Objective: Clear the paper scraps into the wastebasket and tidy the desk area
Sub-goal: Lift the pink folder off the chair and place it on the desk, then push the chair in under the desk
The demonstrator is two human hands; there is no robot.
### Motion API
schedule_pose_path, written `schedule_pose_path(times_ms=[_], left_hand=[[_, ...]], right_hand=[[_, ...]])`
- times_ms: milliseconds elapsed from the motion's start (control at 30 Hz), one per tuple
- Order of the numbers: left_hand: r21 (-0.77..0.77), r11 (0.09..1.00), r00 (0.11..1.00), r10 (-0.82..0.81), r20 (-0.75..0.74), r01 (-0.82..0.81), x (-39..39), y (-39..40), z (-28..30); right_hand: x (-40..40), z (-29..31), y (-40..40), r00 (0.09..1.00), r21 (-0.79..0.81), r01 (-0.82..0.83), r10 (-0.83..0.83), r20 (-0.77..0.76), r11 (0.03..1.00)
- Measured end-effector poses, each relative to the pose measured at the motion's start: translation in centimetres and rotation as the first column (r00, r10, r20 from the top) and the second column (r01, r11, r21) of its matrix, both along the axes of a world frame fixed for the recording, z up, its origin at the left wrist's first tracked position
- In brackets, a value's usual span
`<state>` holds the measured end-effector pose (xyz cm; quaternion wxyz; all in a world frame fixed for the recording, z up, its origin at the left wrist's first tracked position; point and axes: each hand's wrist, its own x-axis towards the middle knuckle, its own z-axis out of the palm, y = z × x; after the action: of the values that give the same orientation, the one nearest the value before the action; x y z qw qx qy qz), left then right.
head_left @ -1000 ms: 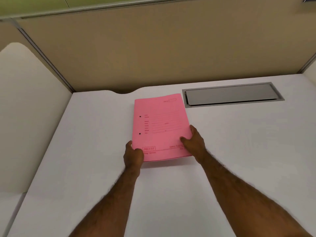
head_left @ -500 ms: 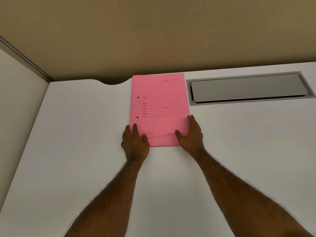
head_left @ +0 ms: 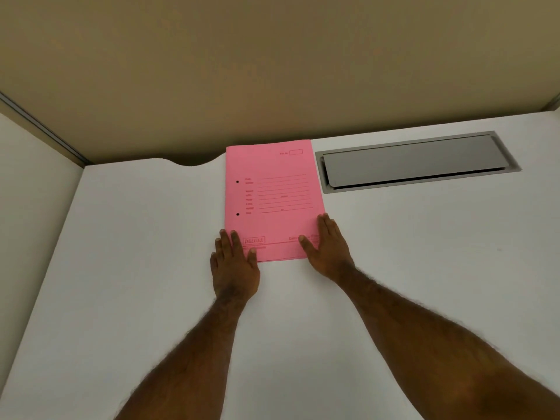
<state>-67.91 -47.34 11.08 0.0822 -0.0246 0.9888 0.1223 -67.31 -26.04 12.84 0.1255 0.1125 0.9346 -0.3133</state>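
Observation:
A pink paper folder (head_left: 272, 201) lies flat on the white desk (head_left: 136, 268), its far edge against the beige partition. My left hand (head_left: 235, 262) rests flat at the folder's near left corner, fingers spread over its edge. My right hand (head_left: 327, 247) lies flat on the near right corner, thumb on the cover. Neither hand grips the folder. No paper scraps or wastebasket are in view.
A grey metal cable hatch (head_left: 415, 160) is set into the desk right of the folder. A beige partition wall (head_left: 272, 71) backs the desk and a white side panel (head_left: 30, 207) stands on the left. A curved notch (head_left: 194, 163) cuts the desk's back edge.
The folder has slid away from me to the desk's back edge. Both hands went from gripping its near corners to lying flat on them.

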Motion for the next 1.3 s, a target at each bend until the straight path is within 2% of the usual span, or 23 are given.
schedule_pose_path(times_ms=[100,333,600,933,1300], left_hand=[[-0.044,0.997,0.998,-0.067,0.003,0.067,2.2,-0.3,1.7],[-0.114,0.979,0.981,-0.177,-0.075,0.168,8.7,-1.0,6.7],[-0.137,0.975,0.977,-0.191,-0.093,0.177,18.7,-3.0,11.4],[-0.071,0.969,0.961,-0.243,-0.129,0.235,34.6,-6.9,13.9],[-0.07,0.957,0.947,-0.288,-0.145,0.281,52.3,-10.3,17.2]], right_hand=[[3.1,1.0,-0.9,0.999,0.027,-0.026,0.026,0.02,0.999],[11.3,5.1,-3.1,0.976,0.241,-0.197,0.213,-0.042,0.95],[20.8,9.4,-5.6,0.984,0.267,-0.116,0.147,-0.098,0.957],[37.1,12.2,-9.3,0.977,0.27,-0.041,0.095,-0.193,0.962],[56.4,14.9,-12.9,0.982,0.337,-0.028,0.089,-0.167,0.941]])
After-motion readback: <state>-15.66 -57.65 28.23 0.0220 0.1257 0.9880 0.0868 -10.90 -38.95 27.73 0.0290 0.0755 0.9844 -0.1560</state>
